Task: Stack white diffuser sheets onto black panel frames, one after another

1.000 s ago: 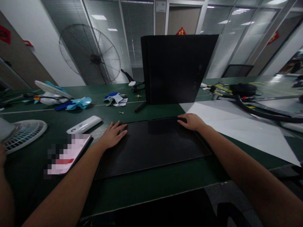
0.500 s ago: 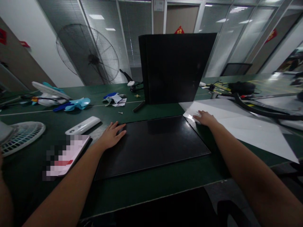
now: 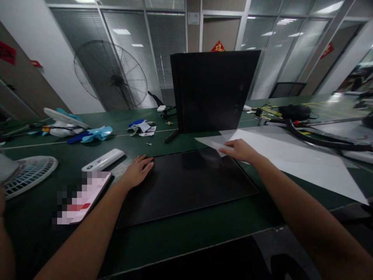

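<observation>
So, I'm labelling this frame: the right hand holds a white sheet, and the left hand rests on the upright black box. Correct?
Not quite: the left hand rests on the flat dark panel, not on the upright black box, as the head view shows. The right hand does hold a white sheet.

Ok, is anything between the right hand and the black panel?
Yes: the corner of a white sheet, held in the right hand, overlaps the black panel at its far right corner; contact is unclear. Nothing visible blocks the left hand, at the panel's left edge.
</observation>
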Demonstrator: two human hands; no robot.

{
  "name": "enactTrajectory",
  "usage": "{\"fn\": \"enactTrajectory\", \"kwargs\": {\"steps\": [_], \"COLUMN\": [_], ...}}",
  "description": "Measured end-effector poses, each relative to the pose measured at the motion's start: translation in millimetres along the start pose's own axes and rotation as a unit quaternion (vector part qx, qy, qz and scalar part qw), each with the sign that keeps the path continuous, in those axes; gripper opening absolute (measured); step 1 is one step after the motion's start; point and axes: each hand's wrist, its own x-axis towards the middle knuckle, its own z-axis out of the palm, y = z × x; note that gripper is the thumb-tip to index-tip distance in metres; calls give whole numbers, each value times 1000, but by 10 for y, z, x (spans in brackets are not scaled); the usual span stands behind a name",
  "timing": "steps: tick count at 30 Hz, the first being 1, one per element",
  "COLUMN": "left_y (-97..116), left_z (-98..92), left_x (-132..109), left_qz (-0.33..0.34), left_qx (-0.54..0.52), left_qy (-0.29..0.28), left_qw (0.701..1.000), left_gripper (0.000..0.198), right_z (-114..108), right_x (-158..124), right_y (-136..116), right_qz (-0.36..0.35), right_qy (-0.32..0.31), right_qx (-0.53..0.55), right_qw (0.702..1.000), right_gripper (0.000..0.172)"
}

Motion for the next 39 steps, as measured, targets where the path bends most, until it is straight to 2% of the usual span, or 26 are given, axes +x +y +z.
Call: {"fn": "enactTrajectory", "kwargs": {"steps": [3,6,8,11,12,13,14,15,18,20,23,26,30,33,36,39], "left_y": [-19,-17,-14,-28,-37,-47,-57,-65,-67,-47,-2,17,-12,-34,-45,-68], "left_z": [10,-3,-13,-7,1,11,20,28,33,18,-17,-37,-35,-36,-34,-13], "left_x": [8,-1,-9,-10,-7,-2,4,9,14,3,-24,-37,-18,-5,0,12], "left_qz": [-11,-35,-44,-31,-23,-16,-11,-8,-12,-21,-42,-60,-43,-61,-63,-35], "left_qx": [-33,-59,-59,-38,-28,-19,-12,-7,-7,-14,-32,-37,-24,-14,-10,-8], "left_qy": [25,37,29,7,2,-2,-4,-5,-4,0,3,1,-3,-6,-5,-5], "left_qw": [999,997,997,999,999,1000,1000,1000,1000,1000,999,998,999,998,998,999], "left_gripper": [82,82,83,88,91,94,98,101,102,95,86,86,99,100,97,93], "right_z": [129,249,272,223,200,183,176,181,254,309,332,293,247,251,257,216], "right_x": [-64,-211,-334,-474,-489,-483,-457,-414,-243,-154,-109,-153,-269,-333,-321,-223], "right_y": [-557,-1046,-1289,-1489,-1503,-1485,-1436,-1355,-971,-691,-454,-533,-881,-1060,-1076,-916], "right_qz": [-116,-198,-235,-285,-296,-298,-292,-280,-209,-142,-97,-129,-188,-211,-207,-198], "right_qy": [-94,-163,-206,-258,-257,-246,-225,-196,-92,-67,-97,-109,-109,-108,-104,-101], "right_qx": [119,163,190,300,334,350,341,303,86,-36,-88,-76,-72,-79,-76,-46], "right_qw": [982,953,931,873,857,853,865,890,970,987,987,983,973,968,970,974], "right_gripper": [64,65,70,72,71,69,68,68,70,71,72,75,76,75,70,62]}}
